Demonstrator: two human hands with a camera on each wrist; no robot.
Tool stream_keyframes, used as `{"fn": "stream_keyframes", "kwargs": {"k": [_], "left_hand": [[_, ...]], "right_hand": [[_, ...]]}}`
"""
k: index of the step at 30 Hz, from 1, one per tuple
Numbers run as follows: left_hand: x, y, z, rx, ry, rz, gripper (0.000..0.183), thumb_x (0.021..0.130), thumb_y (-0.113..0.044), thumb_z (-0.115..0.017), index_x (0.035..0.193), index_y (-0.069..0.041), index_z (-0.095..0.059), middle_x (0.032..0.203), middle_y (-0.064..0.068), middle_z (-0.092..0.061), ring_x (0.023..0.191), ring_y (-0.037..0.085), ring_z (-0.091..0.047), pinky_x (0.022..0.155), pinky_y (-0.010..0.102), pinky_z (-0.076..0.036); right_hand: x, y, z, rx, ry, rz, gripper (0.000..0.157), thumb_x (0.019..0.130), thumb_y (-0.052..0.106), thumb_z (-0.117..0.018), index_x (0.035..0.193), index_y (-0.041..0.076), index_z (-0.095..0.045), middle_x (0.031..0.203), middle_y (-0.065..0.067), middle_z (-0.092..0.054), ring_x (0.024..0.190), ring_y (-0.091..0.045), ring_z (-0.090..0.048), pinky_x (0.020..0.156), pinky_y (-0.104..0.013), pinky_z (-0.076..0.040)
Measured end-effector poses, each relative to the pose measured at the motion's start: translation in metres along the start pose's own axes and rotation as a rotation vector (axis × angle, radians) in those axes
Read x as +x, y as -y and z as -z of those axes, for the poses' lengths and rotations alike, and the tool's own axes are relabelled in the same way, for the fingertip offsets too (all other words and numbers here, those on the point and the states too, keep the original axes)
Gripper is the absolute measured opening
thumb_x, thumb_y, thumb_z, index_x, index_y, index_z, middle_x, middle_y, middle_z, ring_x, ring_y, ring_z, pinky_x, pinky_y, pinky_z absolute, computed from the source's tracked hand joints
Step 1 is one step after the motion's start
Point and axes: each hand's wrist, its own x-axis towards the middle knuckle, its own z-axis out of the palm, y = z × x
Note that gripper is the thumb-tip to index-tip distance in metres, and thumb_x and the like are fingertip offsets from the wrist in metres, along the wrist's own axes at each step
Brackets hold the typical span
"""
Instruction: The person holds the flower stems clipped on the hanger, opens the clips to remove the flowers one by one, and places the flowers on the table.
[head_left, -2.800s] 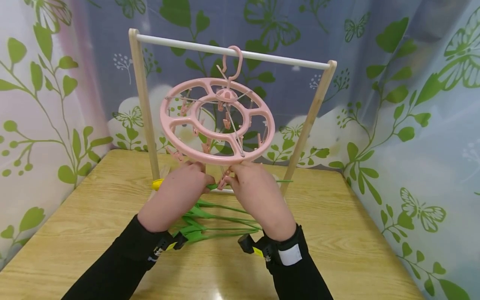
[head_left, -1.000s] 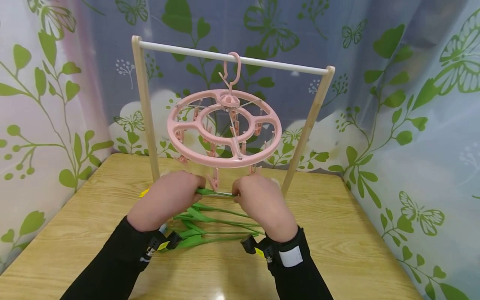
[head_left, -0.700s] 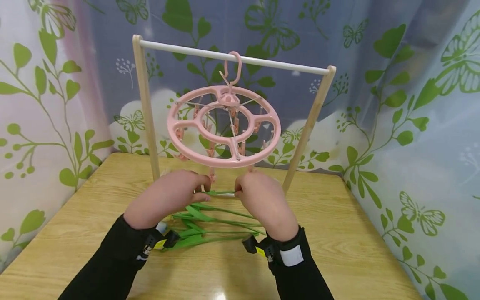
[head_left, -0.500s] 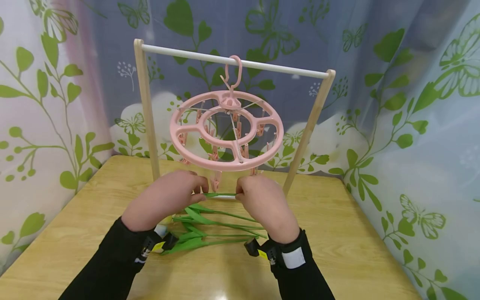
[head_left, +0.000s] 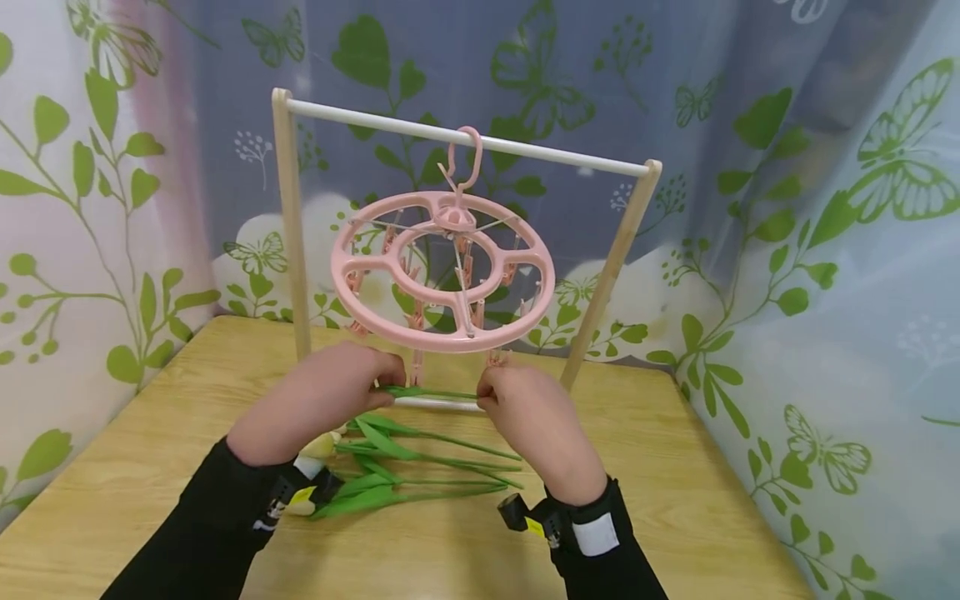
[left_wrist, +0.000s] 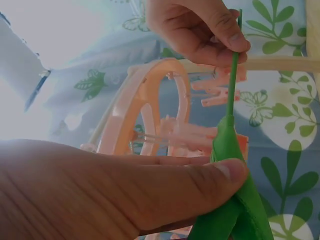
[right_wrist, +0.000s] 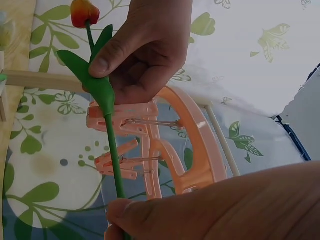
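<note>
In the head view an artificial tulip point(head_left: 442, 393) is stretched level between both hands, beneath the pink round clip hanger point(head_left: 442, 340). My left hand point(head_left: 318, 400) pinches it at the green leaves, between thumb and fingers. Its orange-red bloom point(right_wrist: 85, 13) shows in the right wrist view, beyond that hand. Thumb and fingers of my right hand point(head_left: 540, 425) pinch the thin stem farther right. Pink clothespins point(head_left: 417, 367) dangle from the hanger just above and behind the stem; the wrist views show them close beside the tulip.
A wooden rack point(head_left: 611, 275) with a white top bar point(head_left: 555, 153) carries the hanger by its hook. Several more tulips point(head_left: 386, 446) lie on the wooden table point(head_left: 675, 500) below the hands, pale blooms partly behind the left wrist. Leaf-printed curtains point(head_left: 795, 250) surround the table.
Earliest, the right fingers held a clothespin at the tulip; now it hangs free and both hands hold the tulip lower. The hanger ring has swung flatter, and the hands have spread slightly apart.
</note>
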Motion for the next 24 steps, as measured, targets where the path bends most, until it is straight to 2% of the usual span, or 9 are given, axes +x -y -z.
{"fn": "stream_keyframes", "kwargs": {"k": [4, 12, 24], "left_hand": [[0.0, 0.002, 0.0, 0.009, -0.014, -0.009, 0.016, 0.082, -0.025, -0.074, 0.095, -0.026, -0.065, 0.085, -0.014, -0.06, 0.074, 0.004, -0.055, 0.064, 0.027, -0.047], [-0.002, 0.002, -0.001, 0.026, 0.007, 0.028, 0.017, 0.082, -0.025, -0.074, 0.096, -0.025, -0.064, 0.083, -0.013, -0.058, 0.073, 0.004, -0.054, 0.064, 0.027, -0.047], [0.001, 0.001, -0.005, 0.025, 0.011, -0.006, 0.013, 0.083, -0.018, -0.074, 0.089, -0.025, -0.064, 0.078, -0.013, -0.057, 0.067, 0.004, -0.051, 0.06, 0.028, -0.044]], "right_hand": [[0.001, -0.001, 0.0, -0.007, -0.021, -0.003, 0.005, 0.089, 0.021, -0.067, 0.085, 0.022, -0.068, 0.079, 0.011, -0.059, 0.064, -0.006, -0.05, 0.06, -0.026, -0.045], [0.003, 0.0, -0.003, -0.018, 0.004, 0.014, 0.005, 0.088, 0.021, -0.068, 0.084, 0.022, -0.066, 0.076, 0.011, -0.059, 0.061, -0.005, -0.05, 0.059, -0.026, -0.045], [0.003, -0.001, -0.014, -0.027, 0.017, 0.008, 0.006, 0.087, 0.021, -0.069, 0.082, 0.022, -0.067, 0.072, 0.011, -0.058, 0.058, -0.006, -0.05, 0.055, -0.026, -0.045]]}}
